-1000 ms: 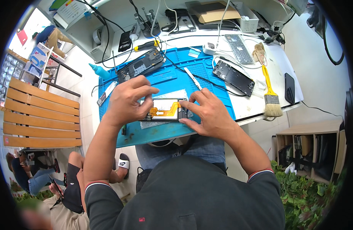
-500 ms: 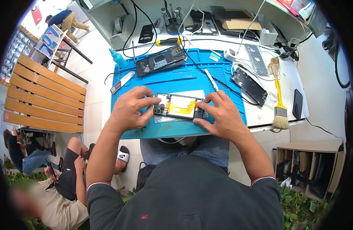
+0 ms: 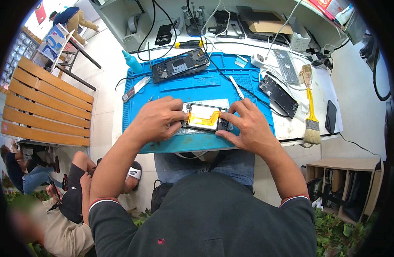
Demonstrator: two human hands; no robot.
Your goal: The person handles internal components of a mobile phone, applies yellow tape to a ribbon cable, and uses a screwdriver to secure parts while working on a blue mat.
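An opened phone point(image 3: 203, 120) with a white inner panel and an orange flex cable point(image 3: 209, 122) lies on a bubbly translucent sheet point(image 3: 214, 103) on the blue mat point(image 3: 197, 143). My left hand point(image 3: 160, 120) is over the phone's left end, its curled fingertips pressed on the cable there and partly hiding that end. My right hand point(image 3: 246, 128) holds the right end, index finger on the inside near the cable and thumb at the lower edge. A white pen-like tool point(image 3: 235, 85) lies beyond the right hand.
Around lie disassembled phones point(image 3: 179, 64) point(image 3: 278, 94), a blue bottle point(image 3: 132, 64), a blade tool point(image 3: 137, 88), yellow screwdriver point(image 3: 188, 44), yellow brush point(image 3: 312, 126), black phone point(image 3: 331, 115) and cables. A seated person point(image 3: 64, 222) is at lower left, near a wooden bench point(image 3: 51, 103).
My left hand has moved right, its fingertips now further over the phone's left part and cable. My right hand stays at the right end. The view has shifted slightly.
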